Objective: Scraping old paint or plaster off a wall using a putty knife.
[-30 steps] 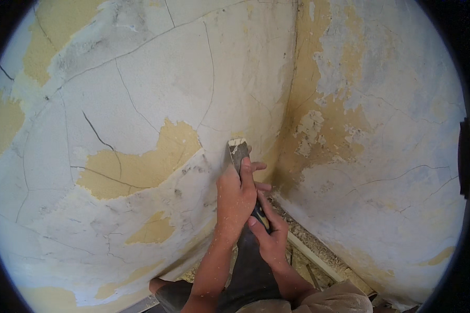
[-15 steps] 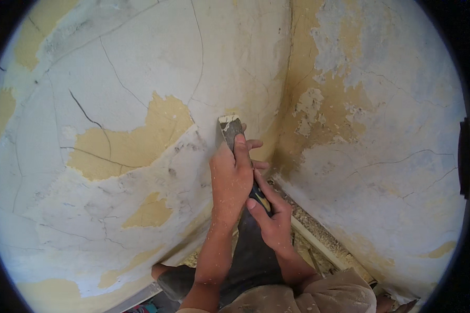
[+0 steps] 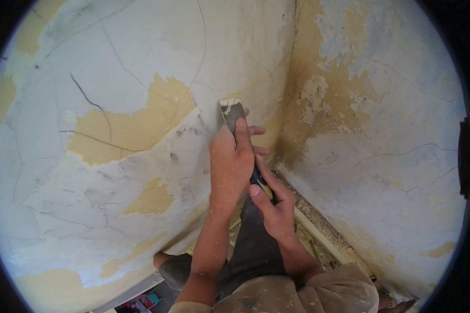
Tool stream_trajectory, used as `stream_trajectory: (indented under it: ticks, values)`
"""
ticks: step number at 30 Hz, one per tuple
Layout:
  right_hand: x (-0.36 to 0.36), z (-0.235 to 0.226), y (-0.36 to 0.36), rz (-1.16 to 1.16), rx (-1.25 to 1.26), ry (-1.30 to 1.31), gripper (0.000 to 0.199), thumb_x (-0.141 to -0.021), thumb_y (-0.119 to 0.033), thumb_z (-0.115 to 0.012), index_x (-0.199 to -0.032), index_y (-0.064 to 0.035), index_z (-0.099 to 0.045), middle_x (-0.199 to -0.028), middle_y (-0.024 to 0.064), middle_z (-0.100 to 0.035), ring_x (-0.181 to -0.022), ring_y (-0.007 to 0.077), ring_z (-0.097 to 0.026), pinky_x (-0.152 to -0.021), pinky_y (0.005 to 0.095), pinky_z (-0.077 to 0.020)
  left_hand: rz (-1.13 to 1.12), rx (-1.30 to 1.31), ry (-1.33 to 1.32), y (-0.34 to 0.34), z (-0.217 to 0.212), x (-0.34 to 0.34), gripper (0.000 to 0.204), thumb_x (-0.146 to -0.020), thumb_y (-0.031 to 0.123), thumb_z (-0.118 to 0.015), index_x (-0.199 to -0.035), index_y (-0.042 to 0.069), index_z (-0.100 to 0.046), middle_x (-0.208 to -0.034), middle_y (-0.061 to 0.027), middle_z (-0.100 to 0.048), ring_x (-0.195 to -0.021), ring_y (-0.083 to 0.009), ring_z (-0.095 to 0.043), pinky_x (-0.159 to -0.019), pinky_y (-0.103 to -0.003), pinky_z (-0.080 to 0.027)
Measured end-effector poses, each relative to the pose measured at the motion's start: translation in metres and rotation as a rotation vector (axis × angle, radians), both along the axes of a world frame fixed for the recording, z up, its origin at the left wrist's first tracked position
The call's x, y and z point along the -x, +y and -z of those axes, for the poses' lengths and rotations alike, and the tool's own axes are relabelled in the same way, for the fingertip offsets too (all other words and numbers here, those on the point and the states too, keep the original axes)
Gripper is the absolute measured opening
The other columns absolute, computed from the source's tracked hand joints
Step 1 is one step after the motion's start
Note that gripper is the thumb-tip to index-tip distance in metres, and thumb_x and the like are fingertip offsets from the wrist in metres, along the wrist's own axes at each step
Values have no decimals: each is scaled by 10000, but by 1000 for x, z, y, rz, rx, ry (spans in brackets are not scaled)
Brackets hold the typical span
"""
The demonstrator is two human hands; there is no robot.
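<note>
Both my hands grip one scraper (image 3: 233, 112), its flat metal blade pointing up against the left wall near the corner. Pale plaster residue coats the blade's front edge. My left hand (image 3: 228, 159) is closed around the blade's lower part, thumb lying along its face, other fingertips showing past its right side. Lower down, my right hand (image 3: 278, 214) wraps the dark handle (image 3: 262, 185) with its yellow inlay, thumb laid over it. Just at the blade's edge a small yellowish scraped spot shows. White specks dot my left forearm.
Cracked whitish paint with bare yellow patches (image 3: 136, 128) covers the left wall. The right wall (image 3: 391, 130) meets it at a brown-stained corner (image 3: 292, 125). Chips and debris (image 3: 318, 221) lie along a pale strip (image 3: 321, 235) at its foot. Colourful items (image 3: 143, 301) sit at lower left.
The whole view has shifted slightly, so wall, hands and scraper all appear higher. Both hands keep their hold, and the blade stays at nearly the same spot on the wall.
</note>
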State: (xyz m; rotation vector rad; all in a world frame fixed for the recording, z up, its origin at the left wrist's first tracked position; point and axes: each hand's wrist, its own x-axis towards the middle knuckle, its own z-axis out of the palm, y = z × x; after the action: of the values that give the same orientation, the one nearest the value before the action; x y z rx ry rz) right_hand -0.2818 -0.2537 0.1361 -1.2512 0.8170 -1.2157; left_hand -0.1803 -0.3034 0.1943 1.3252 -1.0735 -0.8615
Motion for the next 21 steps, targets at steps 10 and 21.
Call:
stream_trajectory:
  ticks: [10, 21]
  values:
    - [4, -6, -1, 26, -56, -15, 440, -843, -114, -590, -1250, 18, -490, -1129, 150, -594, -1035, 138, -520, -916, 276, -374, -23, -64, -135, -1, -1, -2, 500, -964, 337, -361, -1158, -106, -488, -825, -194, -652, -620, -189, -636, -527, -279, -483]
    - [-1, 1, 9, 83, -50, -28, 425, -830, -101, -603, -1231, 8, -516, -1121, 152, -605, -996, 137, -540, -888, 274, -392, -36, -36, -208, 3, 4, -4, 430, -954, 265, -329, -1066, -76, -567, -784, -130, -675, -628, -196, -656, -591, -313, -493]
